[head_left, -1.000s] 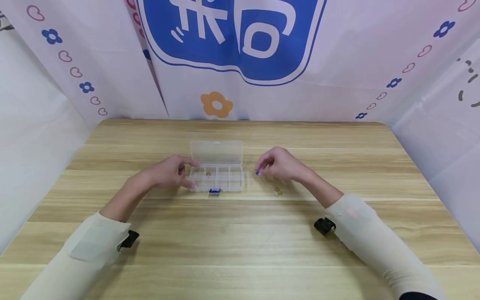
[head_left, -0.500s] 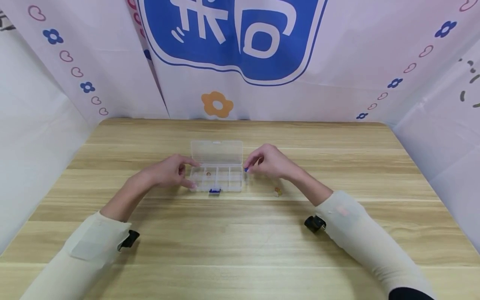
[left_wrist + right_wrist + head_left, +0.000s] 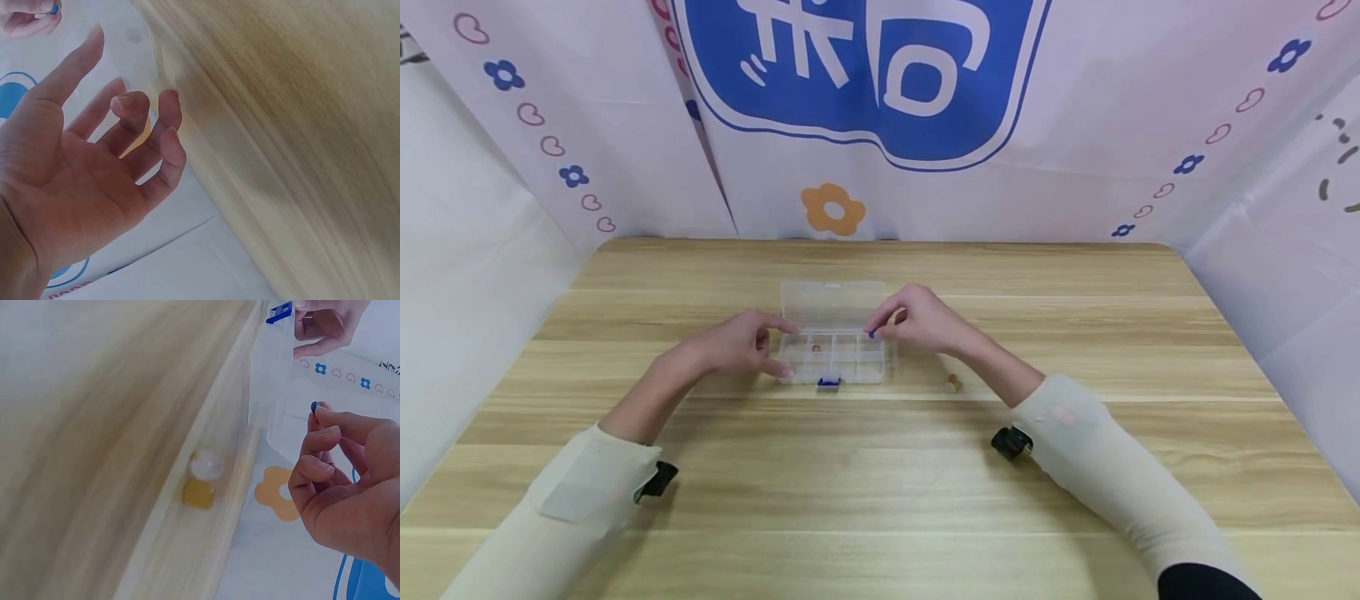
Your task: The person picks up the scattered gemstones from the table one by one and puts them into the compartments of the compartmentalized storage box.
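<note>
A printed cloth (image 3: 962, 204) is hanging behind the wooden table (image 3: 850, 475), and a clear divided box (image 3: 857, 368) is lying well inside the table's edges, its lid (image 3: 831, 307) tipping away from the person and leaving the compartments uncovered. The left hand (image 3: 733, 343) is touching the box's left end with thumb and forefinger spread apart, probably to stop it sliding. The right hand (image 3: 921, 321) is hanging over the opposite end, its thumb and forefinger meeting in a pinch. A blue latch (image 3: 829, 382) is marking the front edge. A yellow piece (image 3: 199, 493) and a clear piece (image 3: 206, 464) are lying side by side on the wood to the right. The right fingertips are clamping a small blue piece (image 3: 872, 334) around the back right compartment; its height against the rim is hard to judge. Room for moving is showing across the wood in front, then in the gap between box and pieces.
</note>
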Action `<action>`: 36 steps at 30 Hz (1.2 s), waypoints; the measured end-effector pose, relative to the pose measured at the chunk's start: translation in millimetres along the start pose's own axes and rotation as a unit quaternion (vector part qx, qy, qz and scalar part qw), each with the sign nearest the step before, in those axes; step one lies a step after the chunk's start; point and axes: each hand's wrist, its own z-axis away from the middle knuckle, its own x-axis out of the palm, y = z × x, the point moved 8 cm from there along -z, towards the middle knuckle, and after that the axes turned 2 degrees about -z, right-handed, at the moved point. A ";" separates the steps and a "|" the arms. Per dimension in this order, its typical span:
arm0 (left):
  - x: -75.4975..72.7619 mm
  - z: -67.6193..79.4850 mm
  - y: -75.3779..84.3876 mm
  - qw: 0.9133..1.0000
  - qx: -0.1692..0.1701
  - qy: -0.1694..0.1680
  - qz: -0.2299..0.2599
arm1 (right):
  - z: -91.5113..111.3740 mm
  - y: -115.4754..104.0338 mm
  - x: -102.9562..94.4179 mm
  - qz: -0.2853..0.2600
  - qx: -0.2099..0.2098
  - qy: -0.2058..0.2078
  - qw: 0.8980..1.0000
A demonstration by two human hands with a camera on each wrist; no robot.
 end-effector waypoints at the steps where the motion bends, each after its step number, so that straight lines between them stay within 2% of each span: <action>1: 0.0 0.1 -0.3 1.000 0.000 0.000 0.001 | -1.2 -0.6 1.2 0.000 0.000 -0.001 1.000; 13: 0.5 -0.9 -6.4 1.000 0.005 0.008 0.021 | -12.0 -5.5 12.4 0.010 -0.002 -0.010 1.000; 26: 3.5 2.9 -5.6 0.997 0.025 0.009 0.075 | -19.9 -9.5 19.0 0.032 0.004 -0.005 0.999; 36: 3.8 2.7 -9.5 0.997 0.021 0.009 0.068 | -26.2 -9.9 23.9 0.034 0.014 0.006 0.999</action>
